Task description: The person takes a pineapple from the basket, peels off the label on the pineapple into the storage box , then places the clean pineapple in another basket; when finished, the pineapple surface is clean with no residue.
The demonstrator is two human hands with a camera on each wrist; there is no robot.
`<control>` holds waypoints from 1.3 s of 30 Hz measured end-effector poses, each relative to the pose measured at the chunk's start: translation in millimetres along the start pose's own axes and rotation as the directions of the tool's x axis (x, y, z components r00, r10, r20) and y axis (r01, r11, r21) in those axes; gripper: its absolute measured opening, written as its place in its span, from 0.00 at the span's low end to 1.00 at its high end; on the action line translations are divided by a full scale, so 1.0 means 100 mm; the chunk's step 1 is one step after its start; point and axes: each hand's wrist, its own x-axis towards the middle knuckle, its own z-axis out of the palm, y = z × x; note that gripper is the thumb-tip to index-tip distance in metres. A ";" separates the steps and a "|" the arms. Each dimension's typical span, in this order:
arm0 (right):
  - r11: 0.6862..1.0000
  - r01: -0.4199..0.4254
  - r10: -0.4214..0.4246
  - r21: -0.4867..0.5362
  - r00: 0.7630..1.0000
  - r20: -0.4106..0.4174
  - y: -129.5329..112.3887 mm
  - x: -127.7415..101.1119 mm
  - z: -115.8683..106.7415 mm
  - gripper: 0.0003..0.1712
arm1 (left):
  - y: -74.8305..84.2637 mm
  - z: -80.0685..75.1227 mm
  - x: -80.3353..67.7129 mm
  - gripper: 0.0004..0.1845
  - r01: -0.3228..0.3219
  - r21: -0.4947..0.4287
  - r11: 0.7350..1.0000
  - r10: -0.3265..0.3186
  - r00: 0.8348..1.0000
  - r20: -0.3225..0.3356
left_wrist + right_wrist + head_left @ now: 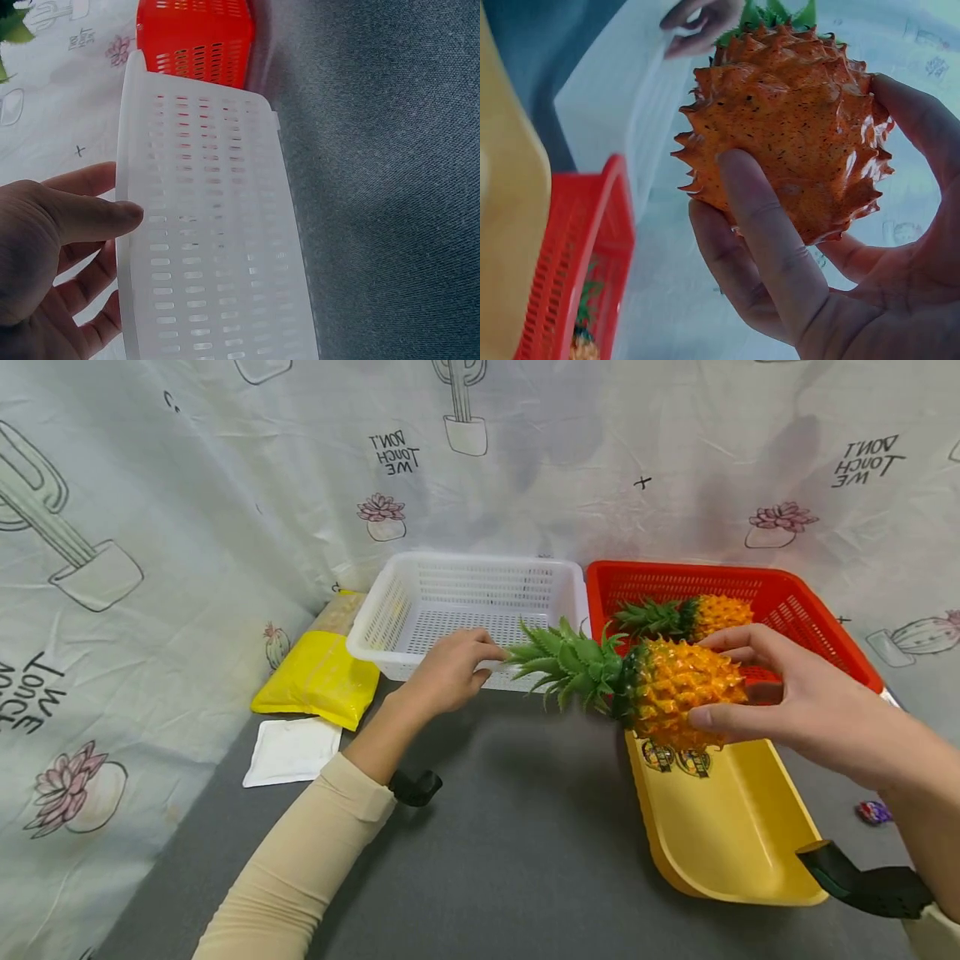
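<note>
Gripping a pineapple (686, 693) around its orange body, the right hand (806, 706) holds it sideways in the air, thumb on the near side and fingers curled over the far side, with the green leaves pointing left toward the white basket (465, 610). The fruit hangs just above the far end of a yellow tray (731, 827) that lies on the grey table (525, 852) — clear of it, as far as the head view lets one judge. The left hand (450, 672) holds the near rim of the white basket, thumb pressed on the outside of the wall and fingers curled on the inside. Beside the white basket on its right stands a red basket (787, 589), the two nearly touching, and a second pineapple (693, 617) lies on its side in it. Left of the white basket sits a yellow bag (318, 681), and a flat white packet (292, 750) lies just in front of that bag — both on the table's edge by the printed cloth (150, 527).
</note>
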 end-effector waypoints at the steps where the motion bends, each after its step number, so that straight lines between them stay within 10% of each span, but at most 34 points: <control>1: 1.000 -0.003 0.003 -0.004 1.000 -0.011 0.01 0.01 -0.04 0.49 | 0.00 0.00 0.00 0.18 0.003 -0.002 1.000 -0.003 1.000 -0.001; 27: 0.975 -0.127 0.129 0.185 0.992 0.000 0.65 0.41 -0.50 0.51 | -0.02 -0.03 0.00 0.19 0.031 -0.052 0.998 -0.030 0.999 0.026; 32: 0.971 -0.129 0.143 0.200 0.988 -0.057 0.77 0.48 -0.62 0.36 | -0.02 -0.03 0.00 0.19 0.027 -0.044 0.999 -0.026 0.999 0.030; 39: 0.988 -0.134 0.142 0.077 0.982 -0.122 0.85 0.56 -0.70 0.55 | -0.02 -0.02 0.00 0.19 0.017 -0.028 0.999 -0.017 1.000 0.025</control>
